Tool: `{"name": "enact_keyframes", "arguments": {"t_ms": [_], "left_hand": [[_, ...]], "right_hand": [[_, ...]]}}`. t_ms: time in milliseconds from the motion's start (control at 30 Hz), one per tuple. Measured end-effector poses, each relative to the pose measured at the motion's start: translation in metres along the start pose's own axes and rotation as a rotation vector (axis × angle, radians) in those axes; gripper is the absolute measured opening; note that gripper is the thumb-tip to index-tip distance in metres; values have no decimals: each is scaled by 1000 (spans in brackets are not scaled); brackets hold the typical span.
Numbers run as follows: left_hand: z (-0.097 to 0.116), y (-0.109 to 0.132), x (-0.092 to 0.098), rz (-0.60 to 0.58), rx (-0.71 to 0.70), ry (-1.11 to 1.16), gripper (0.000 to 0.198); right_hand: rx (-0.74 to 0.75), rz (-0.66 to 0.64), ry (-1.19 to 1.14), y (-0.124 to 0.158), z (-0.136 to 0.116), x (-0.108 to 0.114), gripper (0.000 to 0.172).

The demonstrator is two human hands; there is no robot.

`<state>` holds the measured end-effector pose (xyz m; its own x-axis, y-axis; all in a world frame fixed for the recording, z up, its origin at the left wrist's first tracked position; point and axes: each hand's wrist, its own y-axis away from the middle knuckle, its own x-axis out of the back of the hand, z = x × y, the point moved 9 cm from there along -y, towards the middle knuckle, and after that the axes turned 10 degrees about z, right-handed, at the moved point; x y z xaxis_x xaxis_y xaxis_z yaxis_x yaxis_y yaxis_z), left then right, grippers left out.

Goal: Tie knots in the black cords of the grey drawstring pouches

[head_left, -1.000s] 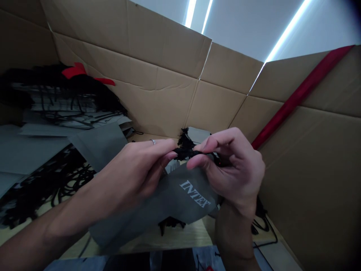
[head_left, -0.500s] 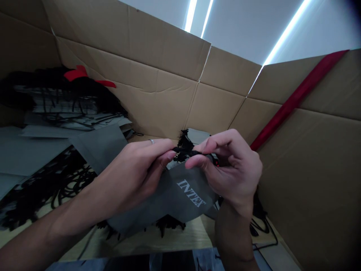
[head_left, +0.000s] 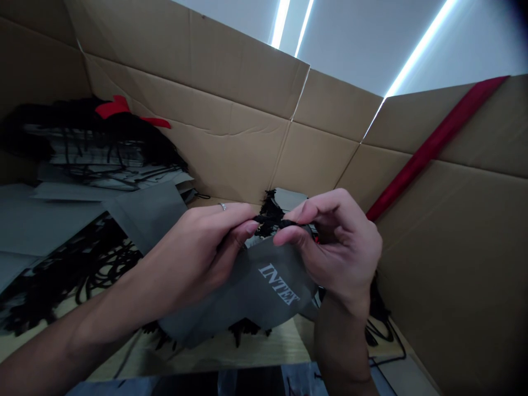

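Note:
Between my hands a black cord is stretched, and it looks knotted or twisted at the middle. My left hand pinches one side of it between thumb and forefinger, with a ring on one finger. On the other side, my right hand pinches the cord near its thumb tip. A grey bag with white INTEX lettering hangs just below the fingers, partly hidden by my left forearm. The bag looks joined to the cord, but the join is covered by my hands.
To the left lies a stack of grey bags with black cords and a red strip on top. Cardboard walls surround the wooden table. A dark red band runs down the right wall. More black cords lie at right.
Both hands keep their pinch on the cord. My right hand has shifted very slightly; the bag hangs in nearly the same place.

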<state>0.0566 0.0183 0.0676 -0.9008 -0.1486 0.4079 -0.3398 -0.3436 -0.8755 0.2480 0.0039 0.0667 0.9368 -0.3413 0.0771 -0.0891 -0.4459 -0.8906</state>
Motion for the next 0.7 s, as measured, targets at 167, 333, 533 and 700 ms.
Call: {"name": "enact_keyframes", "arguments": {"t_ms": [167,333,533,700], "left_hand": [[-5,4,0,-9,15,53,34],[-8,7,-9,-122,64,210,28],[-7,8,-6,-159,122,244,21],[-2,6,-3,-134,58,196,22]], "right_hand": [[9,-140,-35,-6,-3,-9,43],[203,-301,-70,-10,-16,-25,37],[231,-256,2,-12,-15,-21,25],[184,-309,-88,-8,-13,-24,35]]}}
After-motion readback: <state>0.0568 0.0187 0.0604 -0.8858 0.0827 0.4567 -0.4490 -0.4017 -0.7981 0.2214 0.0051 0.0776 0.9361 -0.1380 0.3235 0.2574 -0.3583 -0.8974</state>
